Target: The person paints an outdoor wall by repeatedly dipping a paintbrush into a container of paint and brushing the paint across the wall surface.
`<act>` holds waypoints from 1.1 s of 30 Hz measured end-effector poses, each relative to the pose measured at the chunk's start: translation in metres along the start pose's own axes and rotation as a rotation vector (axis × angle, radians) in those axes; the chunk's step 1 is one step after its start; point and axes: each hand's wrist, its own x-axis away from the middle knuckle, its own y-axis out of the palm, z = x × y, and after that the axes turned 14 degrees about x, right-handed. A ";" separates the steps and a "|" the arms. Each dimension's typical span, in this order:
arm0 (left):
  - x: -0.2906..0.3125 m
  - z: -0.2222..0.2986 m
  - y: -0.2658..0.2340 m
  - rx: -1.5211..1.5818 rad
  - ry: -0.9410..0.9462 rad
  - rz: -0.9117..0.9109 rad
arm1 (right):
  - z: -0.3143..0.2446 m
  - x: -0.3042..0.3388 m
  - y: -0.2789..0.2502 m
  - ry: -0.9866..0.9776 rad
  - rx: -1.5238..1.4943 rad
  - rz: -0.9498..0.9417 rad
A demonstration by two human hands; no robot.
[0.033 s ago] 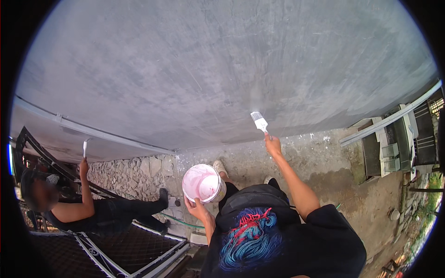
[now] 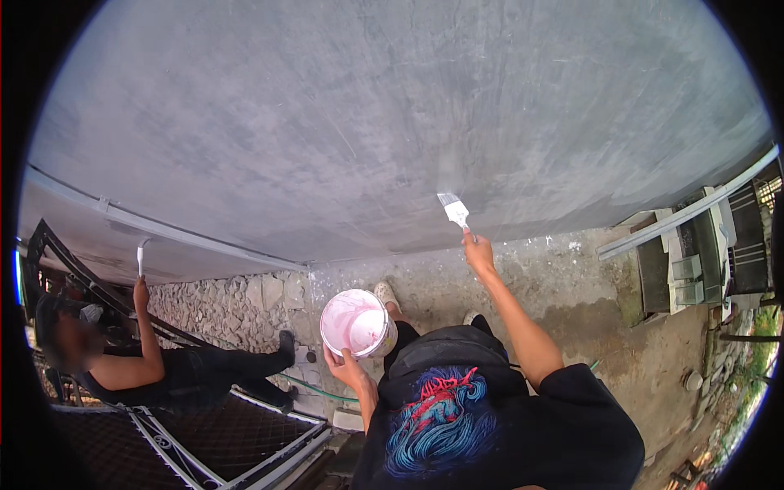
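Observation:
My right hand [image 2: 478, 250] is closed around the handle of a white paintbrush [image 2: 457, 214]. The brush tilts up and to the left, its bristles against the grey wall [image 2: 392, 114], where a pale streak shows just above them. In front of my body, my left hand [image 2: 348, 367] grips a white paint bucket [image 2: 328, 314] by its near lower side. A little whitish-pink paint lies in it, and pink smears coat its inner wall. The fingers under the bucket are partly hidden.
To the left a co-worker [image 2: 155, 376] holds a white-handled brush [image 2: 141, 258] up to the wall. Beside them are a metal gate [image 2: 175, 445] and a stone wall base [image 2: 237, 306]. A green hose [image 2: 314, 389] crosses the floor. Dark and white furniture-like pieces [image 2: 686, 257] stand at right.
My right hand and the paintbrush have shifted slightly up and left along the wall. The bucket stays in place. The co-worker's brush has moved a little left and up.

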 end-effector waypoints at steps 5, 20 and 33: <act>-0.009 -0.002 -0.017 -0.069 0.074 0.010 | -0.163 0.098 -0.038 -0.212 -0.258 -0.114; -0.096 0.031 0.008 -0.019 -0.058 -0.236 | -0.049 0.050 0.060 0.220 -0.137 -0.079; -0.147 0.075 0.054 -0.002 0.119 -0.409 | -0.216 0.211 0.008 -0.288 -0.452 0.083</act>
